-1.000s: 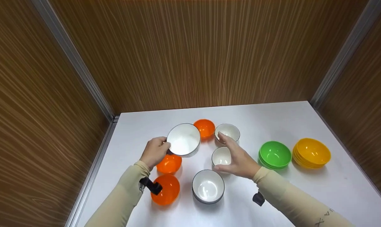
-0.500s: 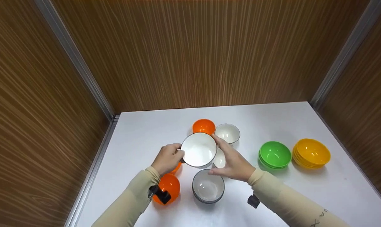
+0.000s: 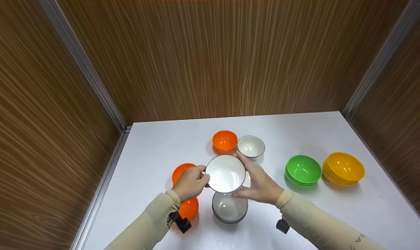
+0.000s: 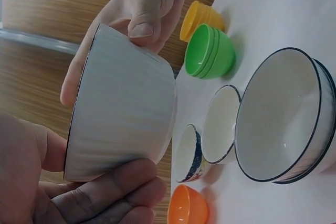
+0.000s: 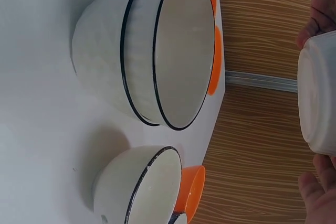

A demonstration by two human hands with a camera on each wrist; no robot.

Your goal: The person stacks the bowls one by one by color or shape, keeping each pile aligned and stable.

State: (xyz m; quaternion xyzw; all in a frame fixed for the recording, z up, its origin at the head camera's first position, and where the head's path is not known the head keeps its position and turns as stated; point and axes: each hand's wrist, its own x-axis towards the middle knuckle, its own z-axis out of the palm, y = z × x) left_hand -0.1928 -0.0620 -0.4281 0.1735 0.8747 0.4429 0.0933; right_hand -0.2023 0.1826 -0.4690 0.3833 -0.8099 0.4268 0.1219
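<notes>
A white bowl (image 3: 225, 173) with a thin dark rim is held up over the table between both hands. My left hand (image 3: 191, 182) pinches its left edge, thumb at the rim and fingers under the side, as the left wrist view shows. Around its right side curves my right hand (image 3: 262, 184), thumb nearest me. The right wrist view catches only the underside of the held bowl (image 5: 317, 95). Just below it stands a nested stack of white bowls (image 3: 230, 208), its far edge overlapped. A smaller white bowl (image 4: 220, 124) is mostly hidden behind it in the head view.
Farther back sit an orange bowl (image 3: 224, 141) and another white bowl (image 3: 250, 146). Two orange bowls (image 3: 182, 170) (image 3: 189, 210) lie left, partly behind my left arm. Stacks of green bowls (image 3: 303, 169) and yellow bowls (image 3: 344, 168) stand right. Wood-grain panels (image 3: 230, 59) enclose the table.
The left hand has carried the white bowl right and toward me, over the nested white stack. My right hand, apart from it a second ago, now holds its right side.
</notes>
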